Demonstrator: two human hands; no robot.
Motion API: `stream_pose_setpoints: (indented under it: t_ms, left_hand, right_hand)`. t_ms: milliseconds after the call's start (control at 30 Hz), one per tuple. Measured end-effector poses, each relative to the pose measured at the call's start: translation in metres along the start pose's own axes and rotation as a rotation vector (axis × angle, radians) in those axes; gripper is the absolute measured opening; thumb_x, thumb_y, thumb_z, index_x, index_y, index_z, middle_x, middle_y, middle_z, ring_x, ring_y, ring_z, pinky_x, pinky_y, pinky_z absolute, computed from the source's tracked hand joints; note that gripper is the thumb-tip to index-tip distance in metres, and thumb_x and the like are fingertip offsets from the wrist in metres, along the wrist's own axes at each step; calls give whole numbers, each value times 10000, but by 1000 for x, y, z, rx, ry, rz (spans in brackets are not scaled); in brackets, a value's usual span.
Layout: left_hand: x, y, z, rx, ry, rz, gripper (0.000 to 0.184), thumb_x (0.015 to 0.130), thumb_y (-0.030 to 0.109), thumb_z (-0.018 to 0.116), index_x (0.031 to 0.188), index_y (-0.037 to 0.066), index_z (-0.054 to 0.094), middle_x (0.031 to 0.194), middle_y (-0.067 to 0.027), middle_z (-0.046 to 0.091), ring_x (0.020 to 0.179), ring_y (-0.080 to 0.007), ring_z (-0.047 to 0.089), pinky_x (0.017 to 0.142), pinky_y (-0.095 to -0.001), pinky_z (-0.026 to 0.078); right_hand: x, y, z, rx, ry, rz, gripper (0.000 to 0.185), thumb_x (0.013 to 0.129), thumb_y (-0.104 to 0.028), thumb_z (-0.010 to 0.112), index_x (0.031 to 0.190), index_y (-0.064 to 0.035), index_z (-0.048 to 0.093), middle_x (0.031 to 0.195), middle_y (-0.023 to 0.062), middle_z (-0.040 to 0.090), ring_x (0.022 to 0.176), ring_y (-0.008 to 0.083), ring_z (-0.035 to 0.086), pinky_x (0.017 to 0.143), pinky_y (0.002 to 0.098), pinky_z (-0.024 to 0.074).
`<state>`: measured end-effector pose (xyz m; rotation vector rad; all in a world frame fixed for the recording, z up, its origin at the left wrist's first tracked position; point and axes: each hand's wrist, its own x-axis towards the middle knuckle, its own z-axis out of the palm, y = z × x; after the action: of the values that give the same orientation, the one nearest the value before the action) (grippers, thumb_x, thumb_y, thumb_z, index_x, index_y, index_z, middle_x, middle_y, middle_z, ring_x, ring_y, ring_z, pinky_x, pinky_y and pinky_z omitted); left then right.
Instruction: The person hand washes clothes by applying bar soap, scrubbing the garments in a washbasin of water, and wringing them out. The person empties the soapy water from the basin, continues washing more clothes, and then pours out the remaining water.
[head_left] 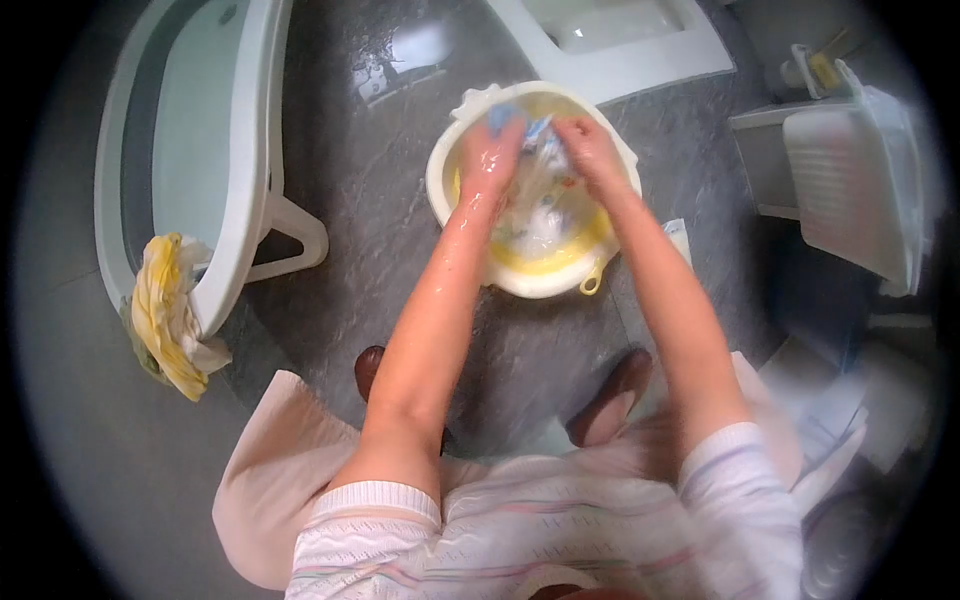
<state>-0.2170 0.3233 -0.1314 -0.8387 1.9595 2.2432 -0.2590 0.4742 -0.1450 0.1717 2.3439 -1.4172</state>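
A round white basin (436,190) with a yellow inside stands on the floor in front of me, holding water and wet cloth. Over its far left part is my left hand (492,155), wet and closed on a blue and white cloth (540,132). My right hand (592,150), fingers pinched together, grips the same cloth from the other side. Pale, wet fabric (545,225) lies lower in the basin, partly under water. Motion blurs the cloth and fingertips, so its exact kind does not show.
To the left stands a white and grey folding tub (205,130), a yellow and white cloth (170,310) draped over its near end. A white fixture (640,65) sits beyond the basin. On the right is a ridged translucent plastic panel (850,185). The grey floor (365,220) looks wet.
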Motion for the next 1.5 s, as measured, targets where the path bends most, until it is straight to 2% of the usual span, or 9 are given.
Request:
stream_pose_setpoints:
  t_ms: [200,467,633,733,867,967,1233,1367,1500]
  left_hand:
    - [-51,13,38,617,-103,578,282,727,180,524,923,-10,595,916,-207,609,854,-362,574,741,-411,438]
    - [-38,-34,4,634,-220,118,373,703,152,555,1055,37,604,1045,-185,593,978,-293,566,868,-355,416]
    - [-29,-43,2,466,99,190,417,751,251,546,1065,-22,575,992,-216,593,975,-344,541,877,-407,399]
    - [-13,-64,11,-38,233,-54,399,781,321,549,1014,-2,578,914,-171,603,914,-291,558,857,-373,413]
    - [-19,-68,-14,-1121,-542,-350,305,834,341,513,914,51,561,859,-97,579,808,-210,563,764,-333,457]
    - [-21,-107,-3,-1222,-403,-211,249,873,290,481,907,52,545,824,-69,568,696,-191,565,659,-323,488]
    - [-10,-24,-9,130,127,-18,441,735,167,581,1132,-10,502,1033,-124,574,889,-209,572,795,-316,458]
    - [-7,-49,-4,298,-16,39,599,692,200,611,1222,-17,434,1168,-236,497,1086,-351,482,930,-382,368]
    - [-3,-60,0,312,52,29,611,737,275,595,1245,-11,414,1157,-208,512,1091,-331,478,946,-386,352]
  right_hand:
    - [-12,-41,-43,272,-391,96,504,777,-426,623,1121,-74,514,937,13,587,828,137,560,612,302,474]
    - [-36,60,18,-928,8,-434,362,737,-184,602,1061,-48,517,978,176,592,856,328,588,763,384,466]
    - [-17,28,15,-440,133,-170,230,749,-92,504,974,-51,525,853,171,601,806,356,578,738,405,455]
    - [-66,-52,15,96,-1,-119,196,736,-66,470,922,-43,526,804,152,596,755,326,588,700,383,459]
    - [-117,-73,56,-40,-25,-723,254,729,-41,433,970,-66,509,754,124,575,665,281,581,635,351,468]
    - [-101,-41,64,-284,70,-705,260,733,-57,446,986,-76,503,783,151,575,717,320,582,671,384,463]
    - [-11,39,6,-426,168,-224,434,730,-198,568,1139,-72,500,1030,180,577,932,345,556,828,396,434]
    - [-34,37,23,-752,92,-492,551,727,-242,630,1213,-49,454,1169,189,491,1029,339,498,883,379,405]
    - [-14,47,29,-404,95,-110,366,747,-277,631,1049,-73,597,924,158,599,809,288,589,775,359,462]
